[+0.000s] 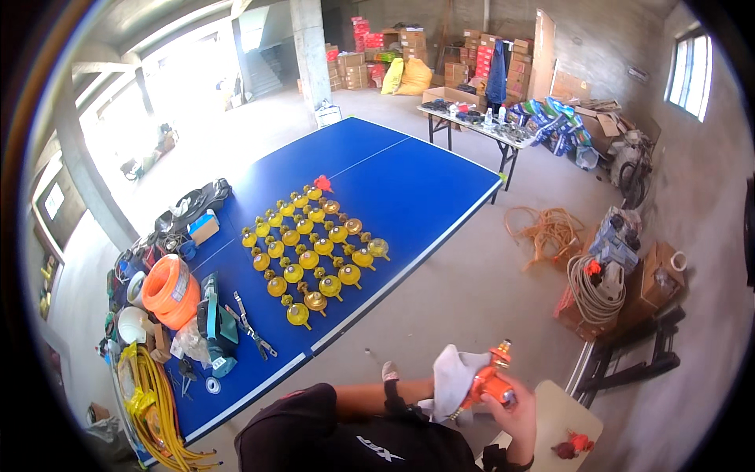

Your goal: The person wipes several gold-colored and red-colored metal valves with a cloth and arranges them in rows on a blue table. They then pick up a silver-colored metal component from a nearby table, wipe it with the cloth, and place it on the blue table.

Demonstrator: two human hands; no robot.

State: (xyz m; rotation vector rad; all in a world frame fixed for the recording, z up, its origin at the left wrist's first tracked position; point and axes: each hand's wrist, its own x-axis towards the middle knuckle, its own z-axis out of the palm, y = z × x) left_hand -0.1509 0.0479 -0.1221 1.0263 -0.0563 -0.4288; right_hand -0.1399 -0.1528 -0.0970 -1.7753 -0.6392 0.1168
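Note:
My left hand (427, 390), mostly hidden by a white cloth (460, 366), grips that cloth against an orange metal valve-like fitting (491, 381) with brass ends. My right hand (515, 417) is closed round the fitting's lower part, thumb on its side. Below right of it, red fittings (574, 444) lie on a beige surface (566, 401). Ahead on the blue table-tennis table (409, 189), rows of yellow round fittings (303, 248) are laid out, with a red one (321, 183) at the far end.
Orange hose coils (169, 287), yellow hoses (149, 401) and tools (252, 330) crowd the table's left end. Right on the floor are cords (543, 228), boxes (661, 271) and a black frame (645, 362). A cluttered folding table (511, 138), stacked cartons (354, 71) and a pillar (311, 55) stand behind.

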